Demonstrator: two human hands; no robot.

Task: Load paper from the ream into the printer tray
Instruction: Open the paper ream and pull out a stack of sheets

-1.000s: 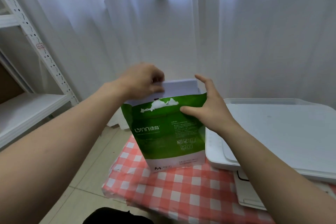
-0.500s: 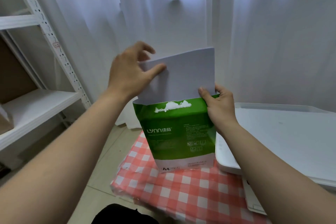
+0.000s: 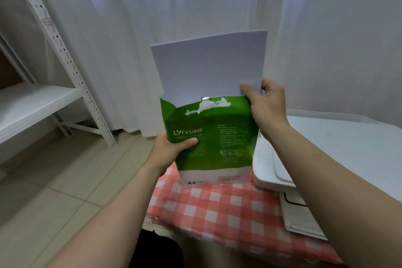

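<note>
Half the white paper [image 3: 208, 67] (unmarked) tops the green ream [image 3: 214, 135].

Left hand [image 3: 171, 152] low, right hand [image 3: 267, 106] high (both gripping).

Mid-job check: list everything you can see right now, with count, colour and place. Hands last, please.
paper sheets: one stack, white, sticking up out of the ream wrapper's torn top
ream wrapper: one, green with a white base, upright over the checked cloth
printer: one, white, right of the ream wrapper
checked cloth: one, red and white, spread under the ream wrapper and printer
shelf rack: one, white, at the left
curtain: white, behind everything
floor tiles: beige, lower left
left hand: one, grips the ream wrapper's left edge
right hand: one, pinches the paper sheets at their lower right corner
</note>
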